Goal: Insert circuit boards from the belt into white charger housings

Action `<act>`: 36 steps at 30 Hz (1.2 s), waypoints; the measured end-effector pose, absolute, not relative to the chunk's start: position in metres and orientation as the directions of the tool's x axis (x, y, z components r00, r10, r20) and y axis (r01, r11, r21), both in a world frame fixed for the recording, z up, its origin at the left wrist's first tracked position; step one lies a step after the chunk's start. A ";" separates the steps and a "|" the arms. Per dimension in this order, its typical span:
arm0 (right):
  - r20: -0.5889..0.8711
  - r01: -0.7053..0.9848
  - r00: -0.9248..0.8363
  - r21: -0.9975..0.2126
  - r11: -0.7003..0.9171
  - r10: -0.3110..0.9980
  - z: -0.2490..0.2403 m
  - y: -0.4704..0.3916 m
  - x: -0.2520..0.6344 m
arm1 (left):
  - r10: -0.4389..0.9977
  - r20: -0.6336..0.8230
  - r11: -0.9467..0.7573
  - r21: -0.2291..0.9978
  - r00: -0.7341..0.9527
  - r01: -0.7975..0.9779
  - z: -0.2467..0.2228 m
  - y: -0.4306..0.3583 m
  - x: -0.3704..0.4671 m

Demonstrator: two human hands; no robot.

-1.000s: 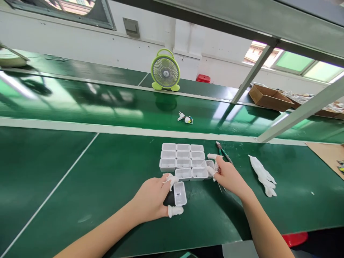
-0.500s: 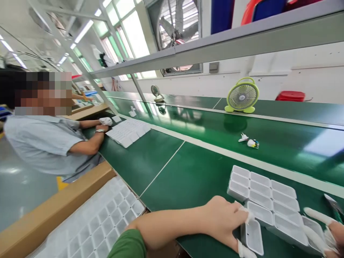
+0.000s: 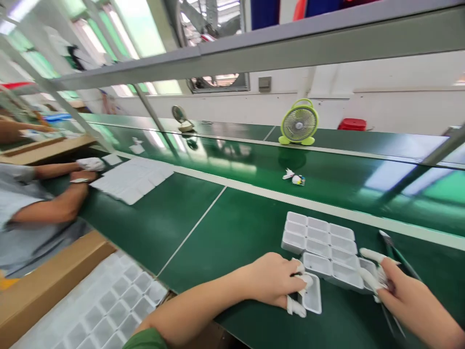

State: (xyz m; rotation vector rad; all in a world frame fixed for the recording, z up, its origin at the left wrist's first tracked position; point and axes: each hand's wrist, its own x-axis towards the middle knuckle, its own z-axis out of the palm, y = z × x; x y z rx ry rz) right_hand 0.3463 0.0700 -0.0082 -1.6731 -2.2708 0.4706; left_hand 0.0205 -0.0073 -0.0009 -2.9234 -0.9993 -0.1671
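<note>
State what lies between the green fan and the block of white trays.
In the head view: a small white-and-yellow part on a green surface bounded by two pale strips.

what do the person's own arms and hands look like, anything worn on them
The left hand and right hand both wear white, wrinkled finger covers on some fingers, leaving the palms and wrists uncovered. The left forearm is bare, with the edge of a plain green fabric sleeve near the elbow. No sleeve shows on the right arm.
</note>
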 end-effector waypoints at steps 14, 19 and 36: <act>-0.220 0.892 -0.282 -0.419 0.171 0.934 0.040 0.042 0.314 | 0.495 0.502 -0.827 0.023 0.709 0.561 0.007 -0.020 0.013; -0.220 0.885 -0.286 -0.433 0.170 0.932 0.039 0.043 0.314 | 0.473 0.629 -0.816 0.048 0.617 0.576 0.004 -0.018 0.004; -0.245 0.891 -0.282 -0.425 0.159 0.928 0.039 0.041 0.314 | 0.605 0.606 -0.616 -0.057 0.517 0.786 -0.003 -0.003 -0.007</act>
